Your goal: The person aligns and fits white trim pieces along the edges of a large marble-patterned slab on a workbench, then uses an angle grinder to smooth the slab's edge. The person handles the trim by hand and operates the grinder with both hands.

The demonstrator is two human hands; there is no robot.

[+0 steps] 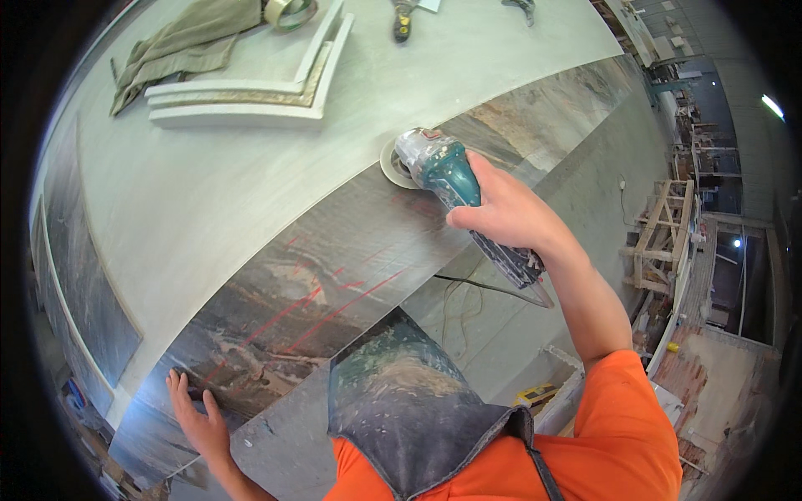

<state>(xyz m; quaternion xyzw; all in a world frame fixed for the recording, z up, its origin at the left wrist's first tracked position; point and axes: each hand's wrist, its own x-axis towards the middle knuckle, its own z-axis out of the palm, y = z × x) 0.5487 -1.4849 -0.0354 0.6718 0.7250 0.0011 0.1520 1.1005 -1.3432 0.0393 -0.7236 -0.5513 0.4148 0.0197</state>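
My right hand (pixel 499 204) is wrapped round the teal and grey body of an angle grinder (pixel 447 171). Its round pale disc (pixel 396 164) sits at the far edge of a long, dark marbled stone slab (pixel 351 225); whether it touches the stone I cannot tell. Red marker lines run across the slab's middle. On the slab's left end my left hand (pixel 199 422) lies with fingers spread, holding nothing. A black cable (pixel 484 285) trails from below the grinder. A dark, dusty apron (pixel 409 401) hangs in front of me.
Beyond the slab, the pale table (pixel 276 175) bears an angled white frame piece (pixel 242 104), a tape roll (pixel 290 12), a grey-brown cloth (pixel 180 54) and a scraper (pixel 403 22). Another dark slab (pixel 83 259) lies far left. At right stands a wooden rack (pixel 664 230); a yellow tool (pixel 536 395) lies low.
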